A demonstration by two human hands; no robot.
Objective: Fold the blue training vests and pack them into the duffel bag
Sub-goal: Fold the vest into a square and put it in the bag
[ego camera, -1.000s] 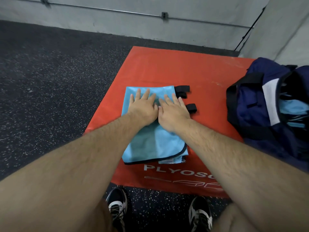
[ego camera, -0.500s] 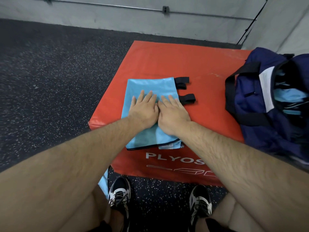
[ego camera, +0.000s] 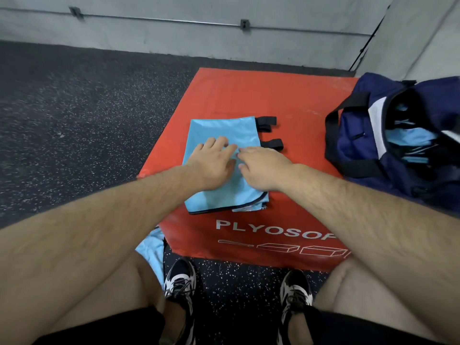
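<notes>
Dark speckled rubber floor, grey wall behind: a red-orange plyo box marked "PLYOSOF" carries a folded light-blue vest, black straps sticking out at its right edge. Seen from the head cam, a person's left hand & right hand both lie on the vest, fingertips meeting mid-fabric, fingers bent; can't tell if either pinches cloth. Navy duffel bag sits open at the box's right w/ more blue vests inside. Another blue vest lies by the left leg.
</notes>
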